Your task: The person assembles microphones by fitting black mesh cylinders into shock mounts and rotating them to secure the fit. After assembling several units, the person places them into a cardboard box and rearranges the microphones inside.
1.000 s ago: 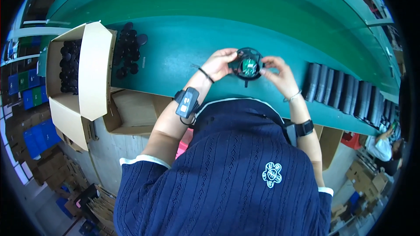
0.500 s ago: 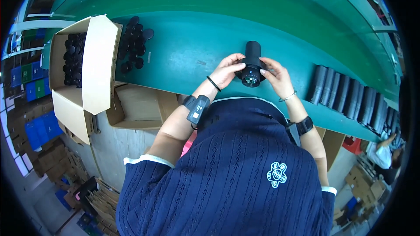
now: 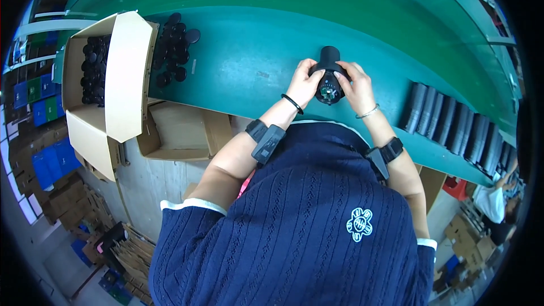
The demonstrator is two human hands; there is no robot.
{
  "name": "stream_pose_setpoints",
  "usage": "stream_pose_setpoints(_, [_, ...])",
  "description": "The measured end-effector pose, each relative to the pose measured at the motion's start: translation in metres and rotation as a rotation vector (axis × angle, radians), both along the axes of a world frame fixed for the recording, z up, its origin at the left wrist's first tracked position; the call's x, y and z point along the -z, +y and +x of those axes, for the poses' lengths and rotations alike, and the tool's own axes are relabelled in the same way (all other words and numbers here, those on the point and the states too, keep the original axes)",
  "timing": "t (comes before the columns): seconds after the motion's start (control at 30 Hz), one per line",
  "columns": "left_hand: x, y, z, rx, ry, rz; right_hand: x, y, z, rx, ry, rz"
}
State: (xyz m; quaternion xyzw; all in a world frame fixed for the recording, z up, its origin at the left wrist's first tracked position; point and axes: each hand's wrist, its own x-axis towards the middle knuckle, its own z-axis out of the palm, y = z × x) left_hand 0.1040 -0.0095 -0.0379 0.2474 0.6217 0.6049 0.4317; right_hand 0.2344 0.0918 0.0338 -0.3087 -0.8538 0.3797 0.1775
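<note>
A black, lens-like cylinder (image 3: 330, 55) lies on the green table in front of me, its narrower end pointing away. Its wider near end is round, with small pale markings around a glossy middle. My left hand (image 3: 305, 84) grips it from the left, thumb on the upper side. On the right, my right hand (image 3: 357, 86) has its fingers and thumb closed on the wider part. Both hands meet the cylinder near its middle, so the fingers hide part of its sides.
To the left, loose black round caps (image 3: 171, 51) lie beside an open cardboard box (image 3: 131, 73) holding more of them. Another open carton (image 3: 180, 130) stands below the table edge. Rows of stacked black ribbed pieces (image 3: 439, 116) line the right side. Another person (image 3: 492, 201) is at the far right.
My left hand has shifted right and closer around the cylinder, its forearm moving the same way. The cylinder's near end sits slightly farther from me.
</note>
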Motion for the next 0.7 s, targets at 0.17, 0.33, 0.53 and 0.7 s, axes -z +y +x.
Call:
stream_pose_setpoints(0.17, [-0.029,-0.006,-0.010,-0.124,-0.609,0.085,0.008,0.014,0.012,-0.018,0.195,-0.494])
stream_pose_setpoints(0.33, [-0.029,-0.013,-0.010,-0.175,-0.932,0.105,0.011,0.003,0.022,-0.110,0.164,-0.707])
stream_pose_setpoints(0.53, [-0.027,-0.031,-0.018,0.063,-0.882,0.049,0.001,0.006,0.019,-0.131,0.095,-0.523])
stream_pose_setpoints(0.7, [-0.041,-0.017,-0.011,0.138,-0.776,-0.115,0.017,0.001,0.016,-0.056,0.208,-0.503])
